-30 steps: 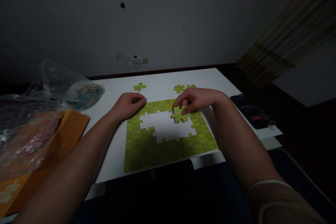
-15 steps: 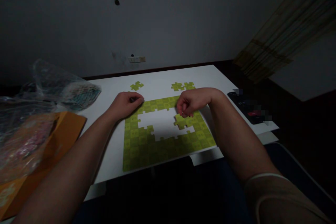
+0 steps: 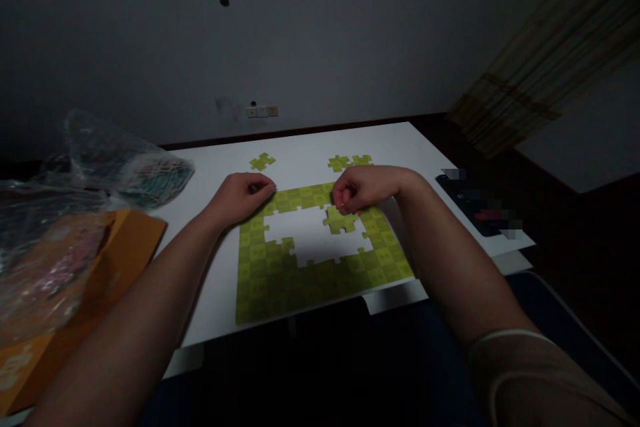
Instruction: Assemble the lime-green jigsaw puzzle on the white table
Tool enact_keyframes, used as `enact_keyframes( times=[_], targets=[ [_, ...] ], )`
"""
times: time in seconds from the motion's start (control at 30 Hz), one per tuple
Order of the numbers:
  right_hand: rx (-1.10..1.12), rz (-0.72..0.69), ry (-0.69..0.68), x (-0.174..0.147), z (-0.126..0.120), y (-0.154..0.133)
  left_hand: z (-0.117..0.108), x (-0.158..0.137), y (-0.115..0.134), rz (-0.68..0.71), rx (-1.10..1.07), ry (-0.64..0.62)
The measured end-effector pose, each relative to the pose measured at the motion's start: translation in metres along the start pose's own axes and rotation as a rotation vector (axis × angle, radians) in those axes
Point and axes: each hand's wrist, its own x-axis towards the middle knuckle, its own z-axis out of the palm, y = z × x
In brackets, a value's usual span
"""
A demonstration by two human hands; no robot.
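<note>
A green jigsaw puzzle [image 3: 285,287] lies on the white table, its border joined around a white gap in the middle. My right hand [image 3: 357,188] pinches a green puzzle piece [image 3: 341,221] at the gap's upper right part. Whether that piece is seated or just above the surface, I cannot tell. Near the puzzle's top left corner rests my left hand [image 3: 243,197], fingers curled together with the thumb along them; what they hold, if anything, is hidden. Beyond the puzzle lie a loose piece [image 3: 263,161] on the left and further loose pieces [image 3: 340,163] on the right.
At left stand an orange box [image 3: 127,240] and clear plastic bags [image 3: 155,177] with contents. A dark object [image 3: 465,203] lies along the right edge of the white table [image 3: 300,147]. Behind are a wall with sockets [image 3: 262,111] and a curtain [image 3: 510,93].
My right hand has moved the puzzle piece slightly up and left within the gap, toward its upper edge. The left hand stays in place. The view has shifted a little.
</note>
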Motion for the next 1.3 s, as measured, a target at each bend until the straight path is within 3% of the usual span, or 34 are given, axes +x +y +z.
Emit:
enact_keyframes(
  times=[0.1,0.17,0.37,0.83,0.9,1.07,1.17,1.3],
  targets=[
    [0.054,-0.107,0.281,0.004,-0.001,0.004,0.0,0.0,-0.001,0.001,-0.017,-0.003],
    [0.08,-0.154,0.337,0.007,-0.003,0.009,0.001,0.0,-0.001,0.0,-0.022,-0.004],
    [0.017,-0.076,0.143,0.006,-0.012,0.022,0.001,0.001,-0.001,-0.003,-0.025,-0.005],
    [-0.108,-0.016,0.158,0.003,-0.018,0.03,0.001,0.001,-0.003,-0.001,-0.02,-0.001],
    [-0.114,-0.023,0.223,0.003,-0.017,0.027,0.0,0.001,-0.001,-0.005,-0.023,-0.002],
    [-0.062,-0.072,0.53,0.001,-0.017,0.022,0.001,0.0,0.0,-0.01,-0.024,-0.007],
    [-0.079,-0.084,0.613,0.003,-0.02,0.023,0.001,0.0,-0.003,-0.003,-0.014,-0.003],
    [-0.202,-0.034,0.767,0.008,-0.022,0.029,-0.007,-0.002,0.01,0.111,0.096,-0.031]
  ],
)
